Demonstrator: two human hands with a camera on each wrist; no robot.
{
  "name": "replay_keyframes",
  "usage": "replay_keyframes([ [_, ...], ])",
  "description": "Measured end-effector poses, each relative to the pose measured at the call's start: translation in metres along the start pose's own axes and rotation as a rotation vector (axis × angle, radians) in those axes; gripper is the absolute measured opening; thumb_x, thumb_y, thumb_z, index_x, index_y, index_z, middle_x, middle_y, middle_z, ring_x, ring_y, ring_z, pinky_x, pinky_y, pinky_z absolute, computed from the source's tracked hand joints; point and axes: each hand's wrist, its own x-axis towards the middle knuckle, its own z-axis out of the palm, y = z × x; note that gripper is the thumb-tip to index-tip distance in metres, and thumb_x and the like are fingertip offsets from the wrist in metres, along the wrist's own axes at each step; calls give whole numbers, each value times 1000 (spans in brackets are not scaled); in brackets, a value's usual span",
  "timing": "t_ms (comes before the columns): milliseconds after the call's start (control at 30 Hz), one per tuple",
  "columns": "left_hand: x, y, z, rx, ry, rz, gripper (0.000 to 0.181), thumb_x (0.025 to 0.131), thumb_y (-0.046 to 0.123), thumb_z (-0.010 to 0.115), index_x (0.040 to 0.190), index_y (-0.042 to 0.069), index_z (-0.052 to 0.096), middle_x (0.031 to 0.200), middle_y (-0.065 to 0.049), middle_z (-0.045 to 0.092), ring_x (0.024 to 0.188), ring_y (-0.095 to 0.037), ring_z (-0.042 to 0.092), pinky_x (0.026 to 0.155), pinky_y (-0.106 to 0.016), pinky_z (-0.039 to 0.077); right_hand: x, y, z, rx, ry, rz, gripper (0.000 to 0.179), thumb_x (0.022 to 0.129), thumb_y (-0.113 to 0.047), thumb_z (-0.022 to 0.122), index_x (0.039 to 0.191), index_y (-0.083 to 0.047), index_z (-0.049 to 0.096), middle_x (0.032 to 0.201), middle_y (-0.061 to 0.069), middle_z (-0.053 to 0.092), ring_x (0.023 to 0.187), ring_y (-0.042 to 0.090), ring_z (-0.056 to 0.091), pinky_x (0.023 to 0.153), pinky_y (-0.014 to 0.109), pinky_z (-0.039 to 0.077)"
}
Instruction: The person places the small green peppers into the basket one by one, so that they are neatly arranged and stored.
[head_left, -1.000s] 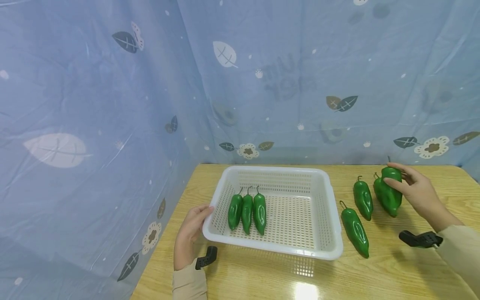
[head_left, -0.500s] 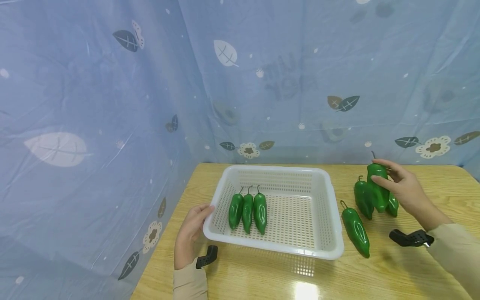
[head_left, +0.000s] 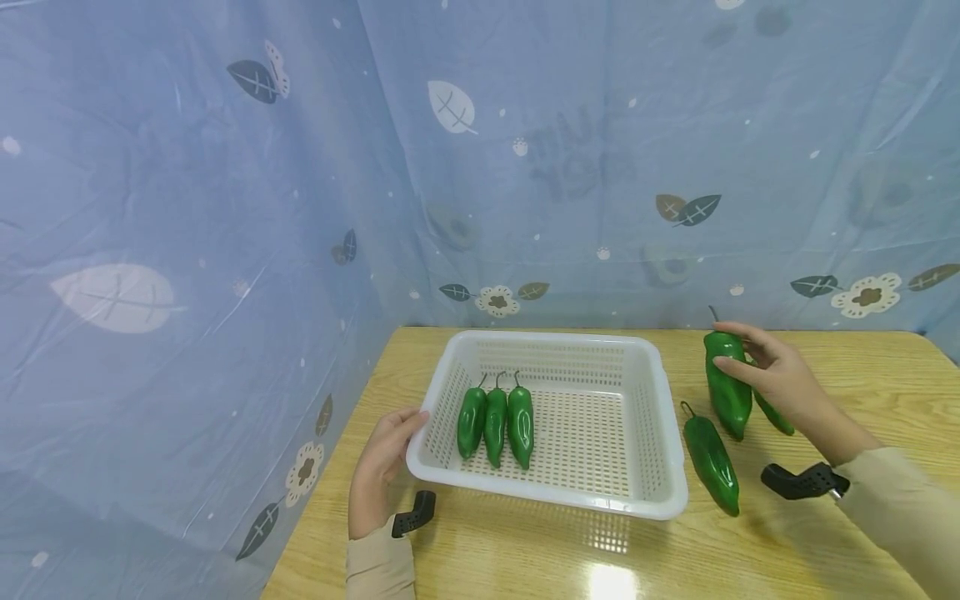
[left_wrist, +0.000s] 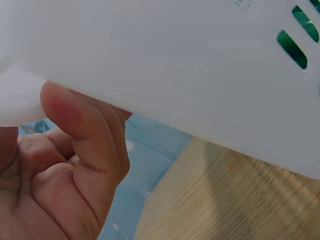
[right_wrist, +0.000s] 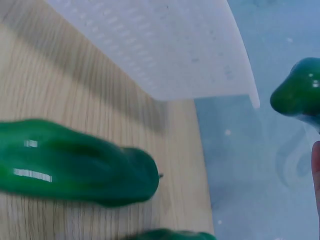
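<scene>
A white plastic basket (head_left: 555,502) holds three green chili peppers (head_left: 495,425) side by side in its left part. My left hand (head_left: 384,454) grips the basket's left rim; in the left wrist view its curled fingers (left_wrist: 85,120) come up against the white wall. To the right of the basket, my right hand (head_left: 772,371) pinches a green chili pepper (head_left: 724,346) near its stem end, stem up. That pepper overlaps another one lying behind it, so their border is hard to see. In the right wrist view the held pepper (right_wrist: 300,92) shows only at the right edge.
One green pepper (head_left: 711,465) lies on the wooden table (head_left: 510,550) near the basket's right side. Another pepper (head_left: 776,412) is partly hidden by my right hand. A blue patterned curtain (head_left: 600,167) stands behind and at left.
My right hand has moved left with the pepper, toward the basket, passing over the peppers on the table. The left hand and basket have stayed in place.
</scene>
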Motion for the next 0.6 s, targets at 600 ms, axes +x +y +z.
replay_keyframes([
  [600,-1,2,1,10,16,-12,45,97,23,52,129,-9,51,123,-29,59,105,-37,64,82,-42,56,13,-29,25,30,-81,5,50,96,-15,56,143,-15,39,134,-12,44,116,-8,46,77,11,46],
])
